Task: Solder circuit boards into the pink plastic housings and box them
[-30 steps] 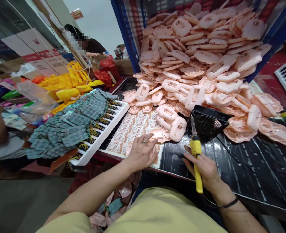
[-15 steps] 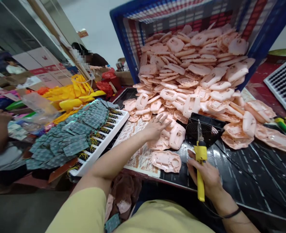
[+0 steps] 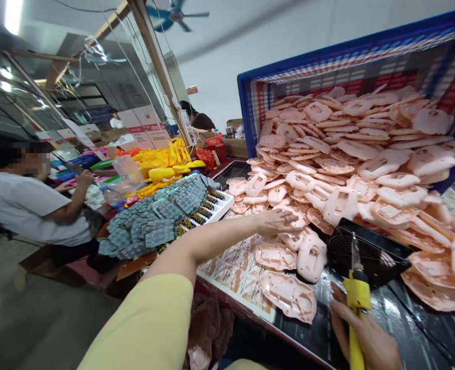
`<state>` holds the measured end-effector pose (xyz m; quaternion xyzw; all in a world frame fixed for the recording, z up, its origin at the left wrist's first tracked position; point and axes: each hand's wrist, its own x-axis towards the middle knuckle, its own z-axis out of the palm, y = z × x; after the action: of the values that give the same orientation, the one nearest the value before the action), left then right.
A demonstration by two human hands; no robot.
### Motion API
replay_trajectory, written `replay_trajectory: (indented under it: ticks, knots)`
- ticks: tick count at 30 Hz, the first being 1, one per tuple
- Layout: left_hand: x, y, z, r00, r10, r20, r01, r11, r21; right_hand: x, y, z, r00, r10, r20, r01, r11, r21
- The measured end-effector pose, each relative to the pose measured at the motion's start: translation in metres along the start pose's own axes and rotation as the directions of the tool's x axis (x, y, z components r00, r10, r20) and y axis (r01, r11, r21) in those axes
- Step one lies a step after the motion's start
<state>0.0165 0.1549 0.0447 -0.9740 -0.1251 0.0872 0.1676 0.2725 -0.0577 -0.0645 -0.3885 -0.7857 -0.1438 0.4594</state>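
My left hand (image 3: 276, 222) reaches out over the near edge of a heap of pale pink plastic shells (image 3: 339, 205), fingers stretched and touching the pieces beneath. Nothing is visibly gripped in it. Below that hand, a single pink shell (image 3: 289, 296) lies hollow side up at the table's near edge. My right hand (image 3: 376, 336) is closed around the yellow handle of a soldering iron (image 3: 356, 290), whose metal tip points up and away from me. Just beyond the tip sits a small black fan (image 3: 350, 244) with a cord.
A blue crate (image 3: 246, 115) on its side spills shells onto the table. To the left, green circuit boards with wires (image 3: 158, 213) lie over a white foam tray (image 3: 222, 208). Yellow plastic parts (image 3: 161, 167) are behind them. Another person (image 3: 34, 205) sits at far left.
The view has swung left and up, bringing the seated person and ceiling fan into sight. My left hand stays over the shells; my right hand still holds the soldering iron.
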Motion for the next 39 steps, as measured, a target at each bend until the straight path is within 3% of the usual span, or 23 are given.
replay_trajectory:
  ticks: [3,6,8,9,10,11,12,14,16,18,20,23,25,27,30,33,39]
  knots:
    - [-0.008,-0.003,-0.004,0.993,-0.1,-0.065,0.098,0.995,-0.022,0.007,-0.002,-0.003,1.0,-0.013,0.013,0.013,1.0,-0.007]
    - [-0.014,-0.007,-0.018,0.935,-0.345,-0.075,0.34,0.937,-0.075,0.011,-0.007,-0.007,1.0,0.025,0.014,-0.025,1.0,-0.007]
    - [-0.017,-0.014,-0.03,0.831,-0.556,-0.02,0.551,0.828,-0.102,0.011,-0.01,-0.01,0.998,0.054,0.04,-0.055,0.998,0.014]
    - [-0.018,-0.018,-0.034,0.752,-0.658,0.025,0.657,0.747,-0.106,0.01,-0.011,-0.011,0.997,0.06,0.049,-0.062,0.998,0.023]
    - [-0.019,-0.024,-0.037,0.674,-0.735,0.071,0.737,0.666,-0.111,0.01,-0.012,-0.012,0.996,0.061,0.061,-0.064,0.997,0.032]
    - [-0.02,-0.03,-0.039,0.624,-0.77,0.134,0.782,0.613,-0.113,0.01,-0.013,-0.013,0.994,0.083,0.077,-0.086,0.996,0.036]
    - [-0.021,-0.035,-0.038,0.587,-0.782,0.21,0.808,0.578,-0.11,0.01,-0.014,-0.013,0.992,0.094,0.089,-0.097,0.995,0.034]
    - [-0.022,-0.042,-0.034,0.556,-0.777,0.295,0.827,0.552,-0.105,0.012,-0.016,-0.015,0.989,0.11,0.096,-0.114,0.993,0.032]
    - [-0.023,-0.039,-0.031,0.558,-0.792,0.247,0.828,0.552,-0.098,0.015,-0.017,-0.016,0.99,0.112,0.089,-0.116,0.993,0.036]
    - [-0.022,-0.028,-0.028,0.604,-0.788,0.117,0.796,0.593,-0.119,0.018,-0.019,-0.017,0.991,0.109,0.08,-0.113,0.993,0.042]
    - [-0.021,-0.009,-0.026,0.702,-0.711,0.046,0.704,0.682,-0.198,0.02,-0.02,-0.018,0.991,0.107,0.076,-0.111,0.993,0.048]
    - [-0.019,0.028,-0.016,0.865,-0.494,0.091,0.491,0.794,-0.358,0.02,-0.02,-0.018,0.989,0.116,0.09,-0.123,0.989,0.08]
    - [-0.021,0.053,-0.004,0.902,-0.412,0.126,0.425,0.804,-0.417,0.019,-0.02,-0.018,0.987,0.125,0.103,-0.135,0.985,0.106]
    - [-0.026,0.074,0.009,0.887,-0.432,0.162,0.456,0.773,-0.44,0.017,-0.02,-0.018,0.984,0.135,0.116,-0.149,0.982,0.119]
    - [-0.04,0.098,0.021,0.818,-0.548,0.176,0.564,0.701,-0.436,0.016,-0.02,-0.018,0.983,0.135,0.128,-0.151,0.981,0.122]
    - [-0.056,0.112,0.023,0.753,-0.649,0.11,0.632,0.666,-0.396,0.017,-0.021,-0.019,0.983,0.13,0.133,-0.146,0.982,0.117]
    - [-0.075,0.127,0.021,0.682,-0.731,-0.028,0.667,0.636,-0.388,0.023,-0.023,-0.023,0.985,0.085,0.15,-0.107,0.983,0.146]
